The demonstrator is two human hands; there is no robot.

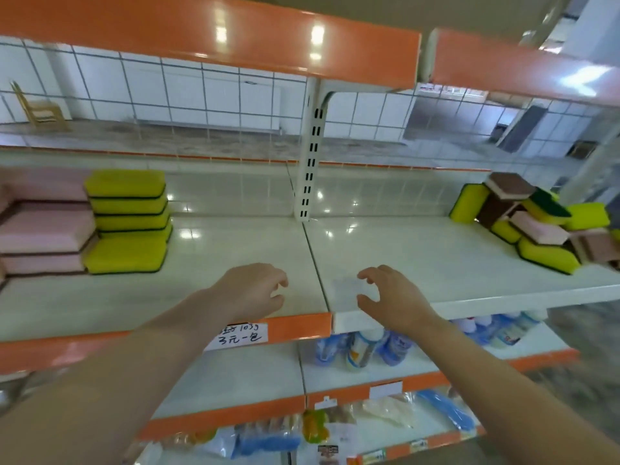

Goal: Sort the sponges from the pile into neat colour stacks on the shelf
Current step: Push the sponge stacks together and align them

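Sponges are seen in two places on the white shelf [235,250]: a jumbled pile [533,226] of yellow, pink and brown ones is heaped at the far right, while a neat yellow stack [127,223] is set just beside a pink stack [43,229] at the far left. Both hands are held over the shelf's front edge near the middle, well apart from either group. The left hand [251,290] and right hand [389,300] are kept loosely curled, and nothing is held by either.
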